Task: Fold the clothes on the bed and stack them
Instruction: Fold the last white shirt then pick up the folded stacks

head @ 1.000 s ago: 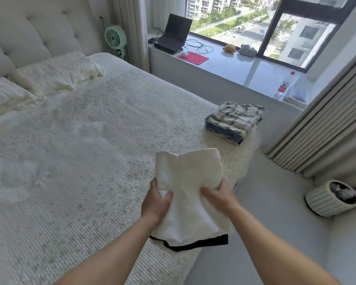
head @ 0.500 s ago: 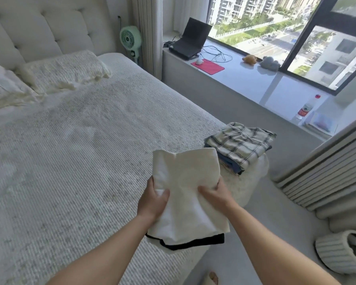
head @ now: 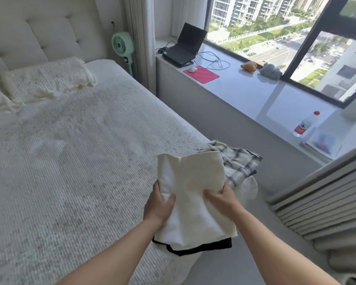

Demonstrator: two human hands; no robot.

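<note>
A folded cream-white garment with a black trim along its lower edge is held in the air over the bed's near right corner. My left hand grips its left side and my right hand grips its right side, thumbs on top. Just beyond it, partly hidden by the garment, a stack of folded clothes with a plaid shirt on top lies on the bed's corner. The bed has a white ribbed cover.
Two pillows lie at the tufted headboard. A green fan stands beside the bed. The window ledge holds a laptop, red mouse pad, two soft toys and a water bottle. Pleated curtains hang at right.
Both hands have carried the folded white garment toward the plaid stack, which it now partly covers. The view has shifted, so the stack sits lower and closer.
</note>
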